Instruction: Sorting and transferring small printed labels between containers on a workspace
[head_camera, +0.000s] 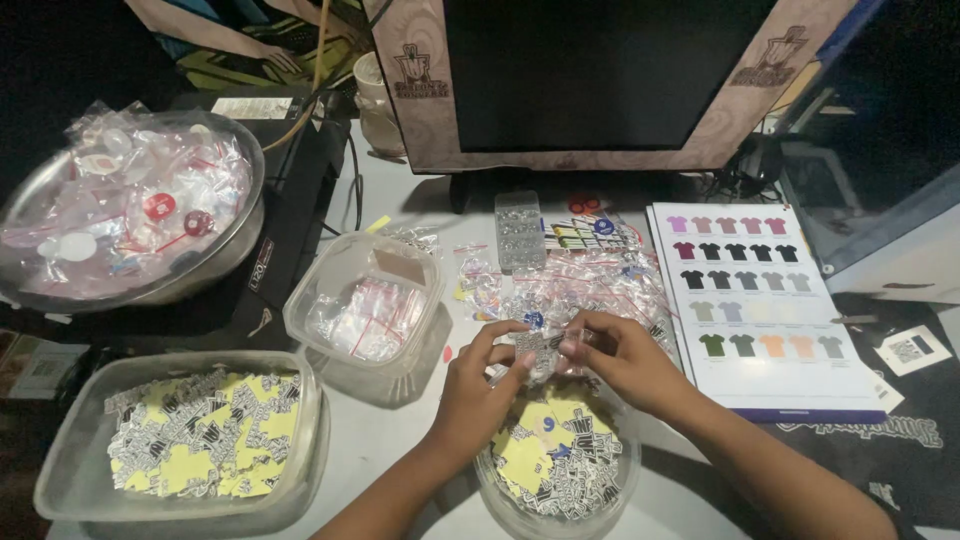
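My left hand (478, 385) and my right hand (618, 352) meet over a round clear bowl (500, 492) of black-and-white and yellow stickers. Together they pinch a small clear zip bag with a sticker (537, 343) between the fingertips. A heap of small clear zip bags with red seal lines (590, 285) lies on the table just beyond the hands.
A clear tub of stickers (60, 470) sits at front left, a clear tub of zip bags (300, 310) beside it, a metal bowl of bagged items (235, 235) at far left. A shirt colour chart (765, 385) lies right. A monitor (590, 75) stands behind. Another person's hand (275, 58) rests at the top left.
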